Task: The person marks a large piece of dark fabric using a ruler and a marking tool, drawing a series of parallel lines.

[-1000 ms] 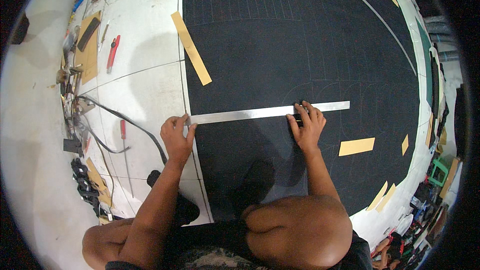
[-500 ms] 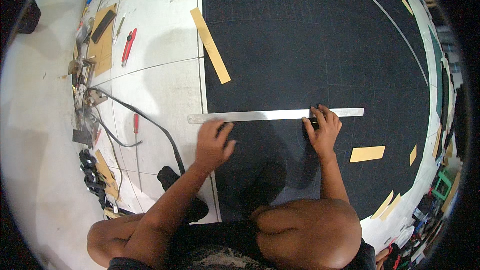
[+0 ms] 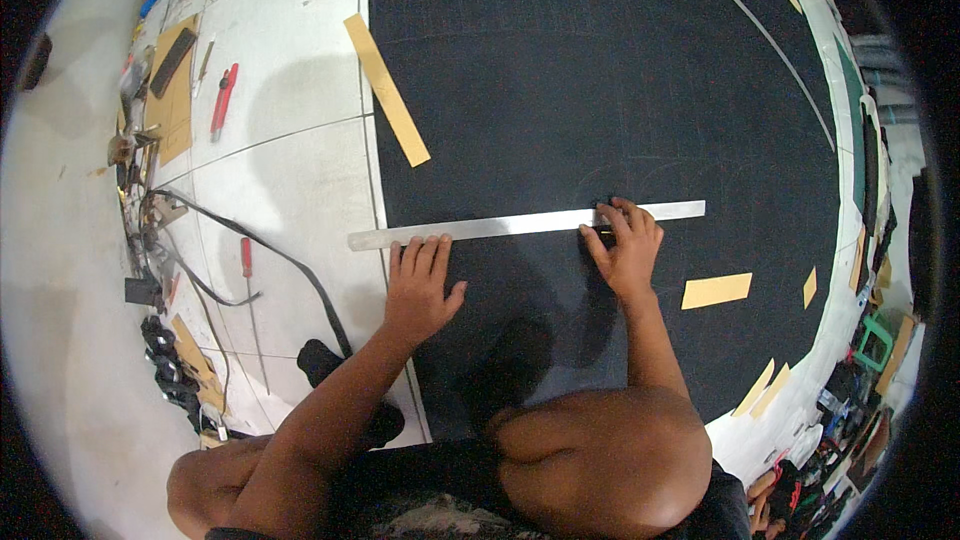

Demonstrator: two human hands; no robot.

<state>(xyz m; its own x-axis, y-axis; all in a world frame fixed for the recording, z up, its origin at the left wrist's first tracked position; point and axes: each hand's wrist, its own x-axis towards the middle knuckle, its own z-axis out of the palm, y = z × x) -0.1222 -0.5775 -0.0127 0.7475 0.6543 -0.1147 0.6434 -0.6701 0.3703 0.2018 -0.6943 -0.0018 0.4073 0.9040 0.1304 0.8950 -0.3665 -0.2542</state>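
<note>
White floor tiles (image 3: pixel 290 20), partly covered by one dark sheet (image 3: pixel 510 90). Steel ruler (image 3: pixel 520 227): at dial centre, lying 9 to 3 o'clock, left end past the sheet's edge. Your left hand (image 3: pixel 422 290): opened out, fingertips on the ruler's near edge. Your right hand (image 3: pixel 630 255): thumb and fingers astride the ruler; any grip cannot be told. Yellow strip (image 3: pixel 387 90): 11 o'clock. Red cutter (image 3: pixel 223 100): 10 o'clock.

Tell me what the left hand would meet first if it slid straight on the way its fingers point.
The ruler: the fingers of the left hand lie right at its near edge, perhaps touching it. Past it, along the dark cloth, the near end of the yellow strip seems next.
</note>
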